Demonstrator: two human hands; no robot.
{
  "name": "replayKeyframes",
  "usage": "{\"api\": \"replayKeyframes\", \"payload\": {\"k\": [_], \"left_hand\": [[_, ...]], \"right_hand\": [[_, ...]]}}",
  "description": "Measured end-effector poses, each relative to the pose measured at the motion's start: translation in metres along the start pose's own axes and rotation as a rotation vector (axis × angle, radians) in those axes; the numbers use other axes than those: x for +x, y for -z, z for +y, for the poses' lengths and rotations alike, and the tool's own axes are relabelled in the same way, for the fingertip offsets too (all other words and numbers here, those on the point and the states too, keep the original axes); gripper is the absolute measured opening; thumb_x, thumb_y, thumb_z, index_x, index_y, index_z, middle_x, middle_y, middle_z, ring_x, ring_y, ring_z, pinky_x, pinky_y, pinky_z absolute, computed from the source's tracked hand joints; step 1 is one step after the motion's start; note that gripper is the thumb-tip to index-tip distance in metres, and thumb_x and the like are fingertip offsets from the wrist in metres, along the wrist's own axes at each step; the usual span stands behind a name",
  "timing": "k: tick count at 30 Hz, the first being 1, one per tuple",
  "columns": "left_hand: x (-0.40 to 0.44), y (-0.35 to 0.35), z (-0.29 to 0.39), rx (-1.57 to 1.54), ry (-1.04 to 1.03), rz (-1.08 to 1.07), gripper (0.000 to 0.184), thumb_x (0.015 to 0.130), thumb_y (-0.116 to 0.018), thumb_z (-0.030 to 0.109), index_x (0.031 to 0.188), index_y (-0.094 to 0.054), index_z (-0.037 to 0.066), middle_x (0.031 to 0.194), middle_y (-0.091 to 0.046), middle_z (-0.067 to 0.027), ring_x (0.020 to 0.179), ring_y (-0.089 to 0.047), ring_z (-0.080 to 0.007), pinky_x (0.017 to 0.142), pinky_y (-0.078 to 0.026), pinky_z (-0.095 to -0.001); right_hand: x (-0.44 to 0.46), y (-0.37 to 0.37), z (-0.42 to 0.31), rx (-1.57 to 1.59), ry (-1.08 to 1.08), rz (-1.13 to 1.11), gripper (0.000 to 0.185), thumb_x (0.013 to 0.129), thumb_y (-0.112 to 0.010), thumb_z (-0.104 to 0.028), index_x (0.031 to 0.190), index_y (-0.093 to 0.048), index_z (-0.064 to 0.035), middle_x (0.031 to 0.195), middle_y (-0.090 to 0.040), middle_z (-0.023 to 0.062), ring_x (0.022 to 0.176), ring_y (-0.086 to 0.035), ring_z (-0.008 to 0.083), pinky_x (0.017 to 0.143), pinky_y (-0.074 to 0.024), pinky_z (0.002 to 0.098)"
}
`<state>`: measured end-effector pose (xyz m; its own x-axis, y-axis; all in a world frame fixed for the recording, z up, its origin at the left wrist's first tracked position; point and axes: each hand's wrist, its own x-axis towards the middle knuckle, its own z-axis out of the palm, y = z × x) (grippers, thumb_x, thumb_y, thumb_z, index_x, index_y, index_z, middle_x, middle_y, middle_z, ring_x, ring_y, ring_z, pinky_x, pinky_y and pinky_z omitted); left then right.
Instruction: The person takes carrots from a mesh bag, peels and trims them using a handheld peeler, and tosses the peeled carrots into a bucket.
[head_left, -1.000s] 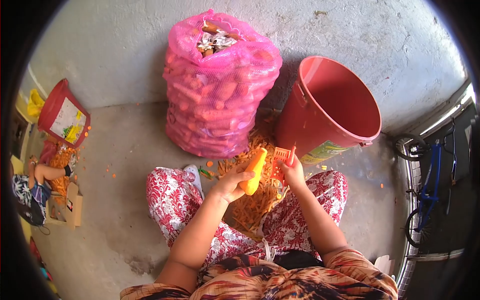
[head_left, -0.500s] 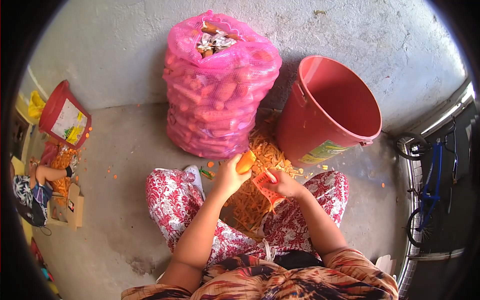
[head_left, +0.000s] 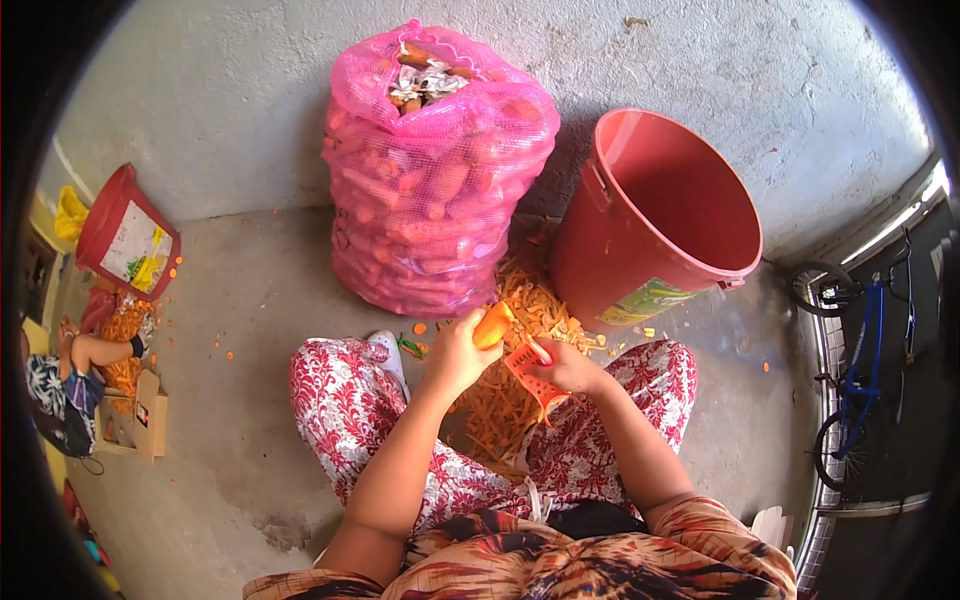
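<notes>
My left hand (head_left: 458, 352) is closed around a thick carrot (head_left: 493, 325), whose bright orange end sticks out past the fingers. Close beside it on the right, my right hand (head_left: 570, 368) grips an orange plastic peeler (head_left: 528, 372) with a perforated flat body. A small gap separates peeler and carrot. Below both hands, a heap of carrot peelings (head_left: 545, 310) covers the floor between my crossed legs and reaches toward the wall. The peeler's blade is too small to make out.
A pink mesh sack (head_left: 430, 200) full of carrots stands against the wall. Right of it is a large red bucket (head_left: 600, 240). At far left, another person (head_left: 65, 390) sits near a red bucket (head_left: 105, 225) and a cardboard box (head_left: 150, 415). A blue bicycle (head_left: 862, 385) is at right.
</notes>
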<state>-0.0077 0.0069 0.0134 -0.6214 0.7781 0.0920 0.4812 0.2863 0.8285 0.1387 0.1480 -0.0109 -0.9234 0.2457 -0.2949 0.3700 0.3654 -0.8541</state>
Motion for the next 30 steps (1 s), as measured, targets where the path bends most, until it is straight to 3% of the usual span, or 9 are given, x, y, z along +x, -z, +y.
{"api": "replayKeyframes", "payload": {"k": [2, 8, 11, 14, 20, 23, 26, 29, 30], "left_hand": [[0.0, -0.002, -0.001, -0.011, -0.031, 0.032, 0.035, 0.065, -0.066, 0.02, 0.095, -0.055, 0.004, 0.075, -0.059, -0.0187, 0.072, -0.059, -0.0327, 0.062, -0.046, -0.0357], [-0.001, -0.011, -0.007, 0.009, -0.129, 0.049, 0.035, 0.065, -0.067, 0.017, 0.095, -0.055, 0.005, 0.079, -0.06, -0.0172, 0.073, -0.06, -0.0302, 0.064, -0.046, -0.0335], [-0.001, -0.004, -0.007, -0.128, -0.107, -0.087, 0.035, 0.065, -0.067, 0.016, 0.096, -0.055, 0.005, 0.08, -0.06, -0.0155, 0.074, -0.06, -0.028, 0.066, -0.046, -0.0321], [0.001, -0.004, -0.013, -0.284, -0.034, -0.23, 0.036, 0.065, -0.067, 0.015, 0.097, -0.054, 0.004, 0.081, -0.061, -0.0143, 0.075, -0.061, -0.0251, 0.067, -0.046, -0.0313], [-0.003, -0.003, -0.007, 0.056, -0.113, -0.088, 0.037, 0.066, -0.068, 0.016, 0.097, -0.054, 0.003, 0.079, -0.061, -0.0078, 0.073, -0.058, -0.0153, 0.066, -0.045, -0.0287], [0.0, -0.002, -0.014, -0.331, 0.278, -0.403, 0.036, 0.066, -0.069, 0.017, 0.097, -0.055, 0.004, 0.078, -0.06, -0.0075, 0.072, -0.057, -0.0147, 0.067, -0.044, -0.0275], [-0.008, 0.002, 0.003, -0.203, -0.099, -0.535, 0.036, 0.066, -0.069, 0.018, 0.097, -0.057, 0.004, 0.08, -0.061, -0.0083, 0.074, -0.058, -0.0145, 0.069, -0.044, -0.0274], [-0.016, -0.006, 0.016, -0.321, -0.112, -0.476, 0.04, 0.067, -0.069, 0.017, 0.102, -0.055, 0.003, 0.086, -0.06, -0.0046, 0.078, -0.055, -0.0116, 0.072, -0.043, -0.0274], [-0.013, -0.006, 0.015, -0.398, -0.11, -0.412, 0.041, 0.067, -0.069, 0.017, 0.103, -0.054, 0.002, 0.087, -0.06, -0.0041, 0.078, -0.055, -0.012, 0.072, -0.043, -0.027]], "right_hand": [[-0.002, 0.002, -0.007, -0.018, -0.03, -0.018, 0.023, 0.074, -0.058, -0.012, 0.092, -0.052, -0.0009, 0.077, -0.054, 0.0061, 0.073, -0.049, 0.0137, 0.068, -0.0411, 0.0277], [0.002, -0.004, 0.006, -0.121, -0.013, 0.054, 0.023, 0.071, -0.057, -0.012, 0.091, -0.053, -0.0008, 0.076, -0.057, 0.0117, 0.072, -0.054, 0.0191, 0.067, -0.0429, 0.0309], [0.003, -0.007, 0.013, -0.199, 0.021, 0.067, 0.023, 0.07, -0.057, -0.012, 0.091, -0.053, -0.0009, 0.076, -0.058, 0.0141, 0.072, -0.056, 0.0219, 0.067, -0.0436, 0.0329], [0.004, -0.008, 0.014, -0.153, 0.05, 0.085, 0.025, 0.069, -0.056, -0.018, 0.086, -0.052, -0.0007, 0.078, -0.057, 0.0217, 0.078, -0.055, 0.0363, 0.068, -0.0438, 0.04], [0.004, -0.014, 0.013, -0.211, -0.039, 0.107, 0.025, 0.07, -0.055, -0.019, 0.086, -0.053, -0.0007, 0.08, -0.058, 0.0216, 0.079, -0.056, 0.0365, 0.07, -0.0439, 0.0405], [0.008, -0.016, 0.022, -0.202, -0.01, 0.098, 0.027, 0.07, -0.057, -0.018, 0.092, -0.053, -0.0026, 0.082, -0.059, 0.0179, 0.078, -0.058, 0.0296, 0.069, -0.0442, 0.0355], [0.02, -0.02, 0.038, -0.127, -0.305, 0.072, 0.031, 0.07, -0.059, -0.019, 0.096, -0.054, -0.0027, 0.086, -0.06, 0.0178, 0.08, -0.058, 0.0283, 0.071, -0.0444, 0.0342], [0.024, -0.025, 0.043, -0.155, -0.146, 0.034, 0.031, 0.069, -0.06, -0.017, 0.097, -0.056, -0.0031, 0.086, -0.061, 0.0152, 0.08, -0.059, 0.0242, 0.072, -0.0445, 0.0324], [0.021, -0.026, 0.042, -0.006, -0.108, 0.129, 0.031, 0.069, -0.059, -0.024, 0.089, -0.057, -0.0008, 0.08, -0.061, 0.0174, 0.075, -0.059, 0.0292, 0.068, -0.0453, 0.0354]]}}
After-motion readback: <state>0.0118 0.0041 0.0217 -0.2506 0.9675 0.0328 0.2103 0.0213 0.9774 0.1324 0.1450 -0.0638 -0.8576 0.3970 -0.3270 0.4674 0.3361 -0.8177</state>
